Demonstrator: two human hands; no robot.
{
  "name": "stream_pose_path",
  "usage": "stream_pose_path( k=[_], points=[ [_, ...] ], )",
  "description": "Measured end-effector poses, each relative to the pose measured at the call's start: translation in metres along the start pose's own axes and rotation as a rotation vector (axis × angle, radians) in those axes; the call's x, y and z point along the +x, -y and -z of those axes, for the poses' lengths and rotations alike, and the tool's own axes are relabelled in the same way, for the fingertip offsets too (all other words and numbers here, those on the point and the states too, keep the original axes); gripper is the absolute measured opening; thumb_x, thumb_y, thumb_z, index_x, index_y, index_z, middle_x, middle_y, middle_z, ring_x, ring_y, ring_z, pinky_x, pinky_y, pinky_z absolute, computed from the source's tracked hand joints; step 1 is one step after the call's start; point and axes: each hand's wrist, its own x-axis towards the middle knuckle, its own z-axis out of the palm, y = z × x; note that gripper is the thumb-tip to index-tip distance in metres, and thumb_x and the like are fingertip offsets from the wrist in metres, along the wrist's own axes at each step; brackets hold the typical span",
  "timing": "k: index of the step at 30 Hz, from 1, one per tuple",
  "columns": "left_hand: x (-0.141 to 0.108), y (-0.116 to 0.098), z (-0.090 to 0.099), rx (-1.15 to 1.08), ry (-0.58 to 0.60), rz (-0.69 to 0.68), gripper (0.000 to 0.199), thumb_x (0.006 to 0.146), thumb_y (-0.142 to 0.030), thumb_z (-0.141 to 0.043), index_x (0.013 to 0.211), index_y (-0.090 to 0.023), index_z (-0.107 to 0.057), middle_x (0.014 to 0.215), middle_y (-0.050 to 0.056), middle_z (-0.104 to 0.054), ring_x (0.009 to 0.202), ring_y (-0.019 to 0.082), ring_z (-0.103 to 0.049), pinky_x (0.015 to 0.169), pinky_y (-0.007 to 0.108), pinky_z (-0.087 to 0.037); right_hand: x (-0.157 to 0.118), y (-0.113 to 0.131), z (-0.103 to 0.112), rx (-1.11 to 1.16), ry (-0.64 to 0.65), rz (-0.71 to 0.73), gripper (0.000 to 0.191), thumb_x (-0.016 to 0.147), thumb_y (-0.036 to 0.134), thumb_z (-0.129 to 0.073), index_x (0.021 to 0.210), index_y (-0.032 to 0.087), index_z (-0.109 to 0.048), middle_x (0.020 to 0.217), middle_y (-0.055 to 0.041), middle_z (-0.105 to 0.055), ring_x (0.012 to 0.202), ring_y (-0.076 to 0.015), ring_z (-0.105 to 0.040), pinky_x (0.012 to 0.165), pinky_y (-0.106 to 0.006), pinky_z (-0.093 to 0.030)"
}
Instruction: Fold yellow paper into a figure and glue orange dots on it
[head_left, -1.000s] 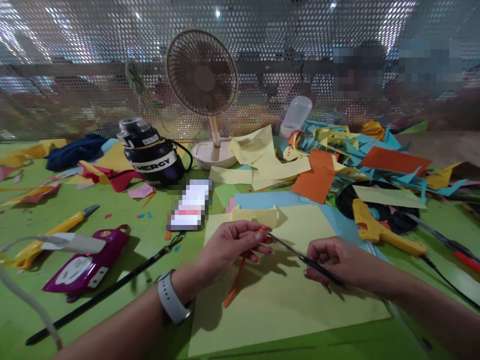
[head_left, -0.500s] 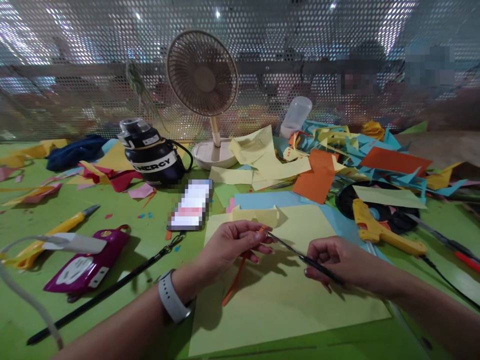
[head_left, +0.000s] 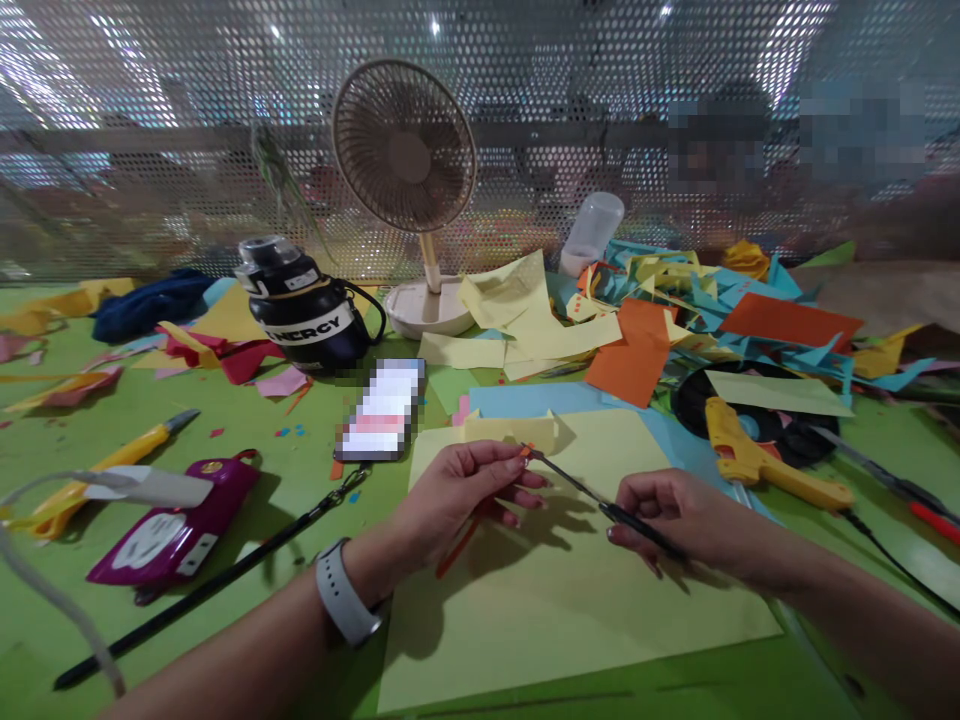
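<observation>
My left hand (head_left: 472,490) pinches an orange paper strip (head_left: 457,545) between thumb and index finger, the other fingers loosely spread. The strip's tail hangs below the palm, partly hidden by the hand. My right hand (head_left: 667,510) is closed around the black handle of a slim tool with a thin metal shaft (head_left: 570,478). The tool's tip meets the orange paper at my left fingertips; whether the paper is wound on it is too small to tell. Under both hands lies a large pale yellow paper sheet (head_left: 585,620). A small folded yellow paper piece (head_left: 514,430) stands just behind my left hand.
A phone (head_left: 382,410), black bottle (head_left: 307,310) and fan (head_left: 405,150) stand beyond my left hand. To the right lies a yellow glue gun (head_left: 772,465) with its cord. Paper scraps (head_left: 675,280) heap at the back. A purple power bank-like device (head_left: 172,530) and yellow cutter (head_left: 127,460) lie left.
The orange strip's hanging tail has drawn up and looks shorter below my left hand. My left fingers have shifted slightly at the tool's tip; my right hand has barely moved.
</observation>
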Motion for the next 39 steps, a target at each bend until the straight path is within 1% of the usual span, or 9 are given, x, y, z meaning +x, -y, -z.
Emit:
stream_pose_path(
  k=[7, 13, 26, 34, 39],
  points=[
    [0.0004, 0.0005, 0.0006, -0.005, -0.004, 0.002, 0.018, 0.077, -0.024, -0.071, 0.090, -0.012, -0.067, 0.087, 0.010, -0.074, 0.067, 0.014, -0.069, 0.051, 0.018, -0.051, 0.0000, 0.0014, -0.0017, -0.006, -0.002, 0.003, 0.041, 0.062, 0.048, -0.076, 0.068, 0.015, -0.052, 0.051, 0.0041, -0.055, 0.044, -0.0044, -0.040, 0.041, -0.017, -0.027],
    [-0.0006, 0.0003, -0.0009, -0.013, 0.007, -0.021, 0.021, 0.074, -0.026, -0.074, 0.089, -0.013, -0.067, 0.086, 0.009, -0.074, 0.065, 0.013, -0.068, 0.050, 0.017, -0.049, -0.0009, 0.0022, -0.0025, -0.010, -0.010, 0.003, 0.041, 0.062, 0.049, -0.076, 0.067, 0.016, -0.052, 0.051, 0.0045, -0.054, 0.043, -0.0043, -0.039, 0.041, -0.017, -0.027],
    [-0.0003, 0.0008, -0.0009, 0.011, 0.011, -0.018, 0.023, 0.073, -0.028, -0.074, 0.090, -0.014, -0.066, 0.087, 0.008, -0.074, 0.066, 0.012, -0.068, 0.050, 0.017, -0.049, -0.0027, 0.0046, -0.0036, -0.008, -0.013, 0.005, 0.041, 0.061, 0.047, -0.077, 0.066, 0.016, -0.052, 0.051, 0.0047, -0.054, 0.043, -0.0044, -0.040, 0.042, -0.017, -0.027],
    [0.0003, 0.0011, -0.0004, 0.041, -0.001, -0.019, 0.025, 0.074, -0.029, -0.074, 0.091, -0.013, -0.066, 0.089, 0.009, -0.074, 0.067, 0.013, -0.068, 0.051, 0.019, -0.049, -0.0002, 0.0035, -0.0032, 0.004, -0.015, 0.005, 0.043, 0.057, 0.049, -0.078, 0.066, 0.016, -0.052, 0.052, 0.0049, -0.054, 0.044, -0.0053, -0.042, 0.042, -0.018, -0.029],
    [0.0009, 0.0017, -0.0001, 0.045, -0.007, -0.017, 0.024, 0.074, -0.029, -0.074, 0.091, -0.013, -0.066, 0.089, 0.010, -0.074, 0.067, 0.013, -0.068, 0.051, 0.019, -0.049, -0.0004, 0.0052, -0.0037, -0.018, -0.026, -0.006, 0.042, 0.059, 0.049, -0.078, 0.065, 0.016, -0.052, 0.050, 0.0044, -0.054, 0.043, -0.0052, -0.041, 0.042, -0.018, -0.028]
  ],
)
